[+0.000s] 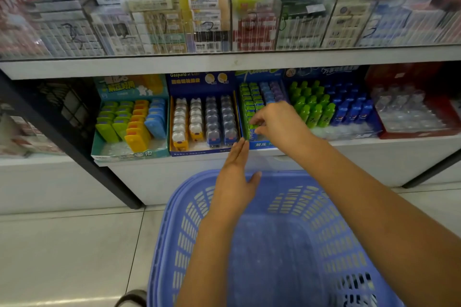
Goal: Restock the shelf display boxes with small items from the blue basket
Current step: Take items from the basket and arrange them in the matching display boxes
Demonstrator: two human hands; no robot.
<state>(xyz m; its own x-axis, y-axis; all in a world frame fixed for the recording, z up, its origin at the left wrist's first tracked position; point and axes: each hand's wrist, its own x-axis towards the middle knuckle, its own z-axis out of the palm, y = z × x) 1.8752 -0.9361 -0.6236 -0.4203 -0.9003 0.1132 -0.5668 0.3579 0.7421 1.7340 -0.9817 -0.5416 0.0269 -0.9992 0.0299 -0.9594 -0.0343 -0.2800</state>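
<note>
Right hand pinching green item — left hand flat

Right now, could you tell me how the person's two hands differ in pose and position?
The left hand is flat with straight fingers, holding nothing, above the blue basket. The right hand reaches further, into a blue display box, its curled fingers pinching a green item. Both reach toward the shelf.

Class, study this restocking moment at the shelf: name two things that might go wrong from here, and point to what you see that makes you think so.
1. The right hand pinches a small green item at the front of a tightly packed row; pushing it in might topple its neighbours.
2. The left hand hangs flat over the blue basket, not steadying the blue display box at the shelf edge, so the box could slide.
</note>
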